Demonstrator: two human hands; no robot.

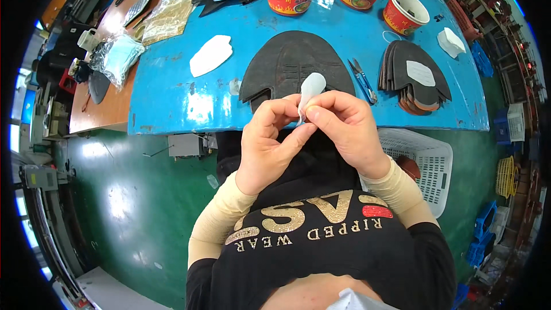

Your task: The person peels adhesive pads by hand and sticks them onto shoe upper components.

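Both my hands meet at the table's front edge. My left hand [270,138] and my right hand [347,132] pinch the narrow lower end of a limp, pale white piece with a rounded top [313,84]. Its exact kind I cannot make out, and my fingertips hide its lower end. Behind it lies a dark, rounded stack of flat pieces [287,51] with stitched lines and notched lower corners. Just right of this stack are a slim dark tool and a blue-handled tool [363,82], side by side.
On the blue table [166,92] stand several red paper tubs [290,0], a fanned stack of dark cut pieces [396,74] and a white cut sheet [211,55]. Clear plastic bags [117,57] lie at left. Below the right edge sits a white basket [439,166].
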